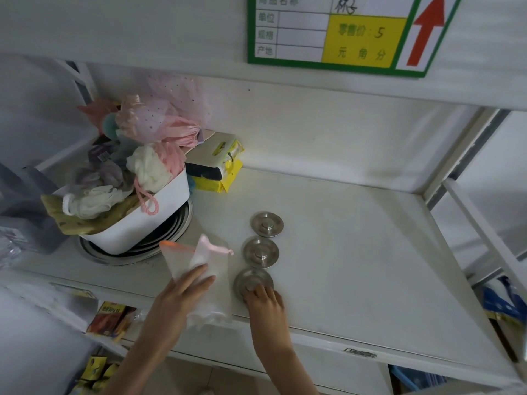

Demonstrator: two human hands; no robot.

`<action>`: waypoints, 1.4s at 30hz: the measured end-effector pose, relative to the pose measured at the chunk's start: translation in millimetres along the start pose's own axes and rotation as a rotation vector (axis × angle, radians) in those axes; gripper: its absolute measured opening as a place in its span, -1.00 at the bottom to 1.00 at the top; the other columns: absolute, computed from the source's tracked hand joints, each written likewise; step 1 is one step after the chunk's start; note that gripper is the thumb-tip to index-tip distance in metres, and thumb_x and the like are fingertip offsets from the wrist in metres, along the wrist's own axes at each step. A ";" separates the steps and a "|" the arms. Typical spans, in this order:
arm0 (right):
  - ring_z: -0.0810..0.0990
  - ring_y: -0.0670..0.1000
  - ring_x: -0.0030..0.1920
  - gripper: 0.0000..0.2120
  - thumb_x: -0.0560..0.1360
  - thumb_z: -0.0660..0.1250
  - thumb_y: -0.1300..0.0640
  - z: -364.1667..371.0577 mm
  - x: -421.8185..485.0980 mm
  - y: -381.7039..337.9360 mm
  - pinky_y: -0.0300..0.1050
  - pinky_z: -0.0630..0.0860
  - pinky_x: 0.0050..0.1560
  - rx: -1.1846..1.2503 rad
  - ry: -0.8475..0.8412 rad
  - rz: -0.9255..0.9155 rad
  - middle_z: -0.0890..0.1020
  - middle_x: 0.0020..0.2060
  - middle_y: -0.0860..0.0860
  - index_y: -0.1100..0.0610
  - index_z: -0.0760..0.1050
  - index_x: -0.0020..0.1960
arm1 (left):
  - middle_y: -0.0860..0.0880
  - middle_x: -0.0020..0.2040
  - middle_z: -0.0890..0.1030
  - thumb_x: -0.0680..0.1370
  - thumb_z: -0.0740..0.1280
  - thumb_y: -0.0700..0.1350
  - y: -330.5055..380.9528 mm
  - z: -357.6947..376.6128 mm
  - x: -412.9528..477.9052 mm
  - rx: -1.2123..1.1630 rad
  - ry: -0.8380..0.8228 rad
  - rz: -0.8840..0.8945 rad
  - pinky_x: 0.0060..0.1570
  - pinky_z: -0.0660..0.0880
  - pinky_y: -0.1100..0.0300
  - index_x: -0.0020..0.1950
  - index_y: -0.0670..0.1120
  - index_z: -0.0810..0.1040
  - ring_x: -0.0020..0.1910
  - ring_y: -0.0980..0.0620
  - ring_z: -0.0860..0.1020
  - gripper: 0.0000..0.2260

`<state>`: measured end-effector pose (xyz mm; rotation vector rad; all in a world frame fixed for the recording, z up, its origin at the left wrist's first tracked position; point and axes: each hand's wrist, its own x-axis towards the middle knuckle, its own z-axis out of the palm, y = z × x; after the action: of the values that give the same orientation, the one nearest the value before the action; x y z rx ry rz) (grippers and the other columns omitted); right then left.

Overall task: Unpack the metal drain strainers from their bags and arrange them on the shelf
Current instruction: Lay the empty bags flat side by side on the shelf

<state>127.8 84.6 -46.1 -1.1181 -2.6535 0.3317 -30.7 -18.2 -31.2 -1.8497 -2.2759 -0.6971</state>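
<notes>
Three round metal drain strainers lie in a row on the white shelf (356, 252). The far strainer (266, 224) and the middle strainer (260, 252) lie free. On the near strainer (251, 279), close to the shelf's front edge, rest the fingertips of my right hand (266, 302). My left hand (182, 292) grips a translucent white mesh bag (196, 259) with a pink drawstring, held just left of the row. Whether anything is inside the bag is hidden.
A white tub (148, 220) heaped with bath sponges and pouches sits on stacked metal rings at the shelf's left. Yellow packets (218, 169) lie behind it. A price label (342, 32) hangs on the shelf above. Packaged goods fill the lower shelf.
</notes>
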 end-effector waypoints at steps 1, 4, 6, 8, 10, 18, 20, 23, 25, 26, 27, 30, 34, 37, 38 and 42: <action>0.60 -0.02 -0.34 -0.48 -0.21 0.55 0.35 0.9 2.6 -0.5 -0.22 0.60 -0.28 -0.003 -0.003 0.007 0.62 -0.29 -0.06 0.01 0.57 -0.32 | -0.02 0.26 0.43 0.02 0.42 -0.61 0.2 0.7 0.8 -0.016 0.000 -0.003 -0.27 0.64 0.07 0.17 -0.08 0.53 -0.05 -0.18 0.61 -0.21; 0.61 -0.02 -0.34 -0.51 -0.18 0.56 0.34 2.6 9.9 0.3 -0.24 0.59 -0.28 -0.004 0.004 0.016 0.63 -0.30 -0.06 0.01 0.58 -0.31 | -0.01 0.26 0.42 0.03 0.43 -0.59 2.1 0.6 4.2 -0.046 0.004 -0.008 -0.24 0.64 0.06 0.15 -0.09 0.54 -0.03 -0.18 0.60 -0.24; 0.61 -0.02 -0.33 -0.53 -0.15 0.57 0.33 1.7 15.3 1.4 -0.24 0.59 -0.27 -0.003 0.010 0.024 0.63 -0.31 -0.06 0.01 0.60 -0.30 | -0.04 0.25 0.48 0.03 0.42 -0.59 3.5 0.6 6.1 -0.054 -0.003 -0.016 -0.23 0.63 0.10 0.14 -0.10 0.57 -0.04 -0.15 0.59 -0.26; 0.62 -0.02 -0.33 -0.51 -0.17 0.57 0.33 0.7 20.0 2.8 -0.24 0.59 -0.28 0.003 0.014 0.032 0.63 -0.31 -0.05 0.01 0.60 -0.30 | -0.07 0.23 0.52 0.02 0.37 -0.60 3.7 2.2 7.5 -0.054 -0.016 -0.024 -0.23 0.62 0.13 0.14 -0.09 0.58 -0.04 -0.13 0.58 -0.24; 0.63 -0.02 -0.33 -0.53 -0.16 0.58 0.33 -0.3 22.7 3.4 -0.23 0.59 -0.28 0.008 0.017 0.037 0.64 -0.31 -0.04 0.02 0.60 -0.30 | -0.06 0.25 0.51 0.02 0.34 -0.61 3.8 3.6 8.6 -0.061 -0.033 -0.027 -0.22 0.62 0.10 0.16 -0.08 0.56 -0.02 -0.13 0.58 -0.22; 0.61 -0.02 -0.34 -0.53 -0.12 0.60 0.31 3.3 14.4 5.0 -0.22 0.59 -0.27 0.018 0.015 0.015 0.63 -0.31 -0.06 0.02 0.59 -0.27 | -0.03 0.28 0.46 0.02 0.40 -0.60 9.4 1.2 10.1 -0.088 -0.019 0.008 -0.14 0.59 0.13 0.24 -0.05 0.48 0.07 -0.10 0.56 -0.15; 0.61 -0.02 -0.34 -0.53 -0.12 0.58 0.32 2.5 13.1 4.6 -0.21 0.59 -0.28 0.020 0.011 0.012 0.63 -0.31 -0.06 0.02 0.58 -0.28 | -0.07 0.28 0.49 0.01 0.45 -0.57 11.7 -1.8 11.0 -0.095 -0.018 0.020 -0.07 0.60 0.05 0.28 -0.06 0.42 0.09 -0.12 0.57 -0.10; 0.62 -0.02 -0.33 -0.52 -0.11 0.54 0.34 -1.0 12.8 7.0 -0.20 0.59 -0.30 0.013 -0.009 0.006 0.64 -0.29 -0.07 0.04 0.59 -0.23 | -0.16 0.21 0.57 0.00 0.53 -0.50 17.9 -5.5 11.9 -0.098 -0.022 0.010 -0.09 0.60 -0.01 0.30 -0.11 0.39 0.05 -0.15 0.58 -0.10; 0.63 0.00 -0.30 -0.57 -0.03 0.53 0.33 -5.9 12.2 10.7 -0.18 0.59 -0.29 0.043 -0.023 -0.025 0.65 -0.27 -0.06 0.06 0.60 -0.19 | -0.18 0.15 0.60 0.01 0.55 -0.49 22.8 -7.1 13.0 -0.102 -0.016 -0.012 -0.20 0.62 0.01 0.28 -0.13 0.39 -0.02 -0.16 0.60 -0.12; 0.63 0.01 -0.27 -0.59 0.03 0.52 0.33 -10.6 11.5 12.7 -0.18 0.58 -0.26 0.076 -0.038 -0.042 0.65 -0.23 -0.05 0.06 0.59 -0.16 | -0.18 0.12 0.61 0.01 0.54 -0.50 24.9 -7.6 13.8 -0.098 -0.007 -0.015 -0.25 0.62 0.04 0.27 -0.14 0.39 -0.05 -0.16 0.61 -0.13; 0.63 0.00 -0.24 -0.57 0.05 0.51 0.33 -16.8 10.7 14.3 -0.19 0.58 -0.23 0.087 -0.030 -0.050 0.65 -0.20 -0.06 0.06 0.57 -0.12 | -0.18 0.10 0.61 0.02 0.54 -0.51 26.7 -7.8 15.1 -0.091 -0.004 -0.008 -0.27 0.62 0.06 0.27 -0.15 0.39 -0.07 -0.17 0.62 -0.14; 0.62 0.01 -0.17 -0.45 0.09 0.44 0.39 -42.3 4.0 13.7 -0.19 0.56 -0.22 0.107 0.010 -0.063 0.64 -0.08 -0.04 0.07 0.49 0.03 | -0.07 0.17 0.51 0.03 0.58 -0.44 32.3 -6.3 19.0 -0.090 0.022 0.053 -0.31 0.63 0.07 0.23 -0.16 0.40 -0.10 -0.19 0.62 -0.19; 0.46 0.06 0.15 -0.41 0.38 0.15 0.45 -77.3 -0.6 -0.9 -0.06 0.48 0.00 0.278 -0.003 -0.153 0.43 0.24 0.01 0.03 0.27 0.32 | -0.08 0.26 0.43 -0.04 0.67 -0.16 39.8 0.8 23.4 -0.060 -0.003 0.153 -0.32 0.61 0.05 0.15 -0.17 0.41 -0.12 -0.20 0.64 -0.17; 0.50 0.09 0.11 -0.32 0.41 0.11 0.46 -89.6 13.2 -3.7 -0.13 0.43 -0.15 0.322 0.012 -0.181 0.31 0.35 -0.02 -0.07 0.15 0.40 | -0.08 0.26 0.38 -0.01 0.67 -0.13 49.4 1.5 23.8 -0.065 -0.062 0.200 -0.28 0.61 0.07 0.12 -0.14 0.41 -0.15 -0.16 0.65 -0.22; 0.52 0.10 0.09 -0.29 0.41 0.12 0.47 -90.1 19.8 -2.2 -0.15 0.40 -0.20 0.296 0.023 -0.198 0.28 0.37 -0.03 -0.10 0.13 0.41 | -0.06 0.27 0.37 0.01 0.67 -0.14 52.6 1.9 24.1 -0.073 -0.076 0.211 -0.26 0.61 0.09 0.11 -0.12 0.42 -0.15 -0.14 0.65 -0.25; 0.57 0.13 0.02 -0.27 0.32 0.27 0.50 -86.3 37.4 2.0 -0.13 0.45 -0.25 0.168 -0.010 -0.297 0.32 0.37 -0.01 -0.09 0.22 0.30 | 0.01 0.26 0.37 0.15 0.62 -0.16 57.5 7.1 24.0 -0.111 -0.069 0.233 -0.14 0.56 0.23 0.13 -0.05 0.42 -0.08 -0.01 0.63 -0.37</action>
<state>130.2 122.9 39.9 -0.6624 -2.6893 0.4905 19.6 14.5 -13.0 -2.1769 -2.0501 -0.7460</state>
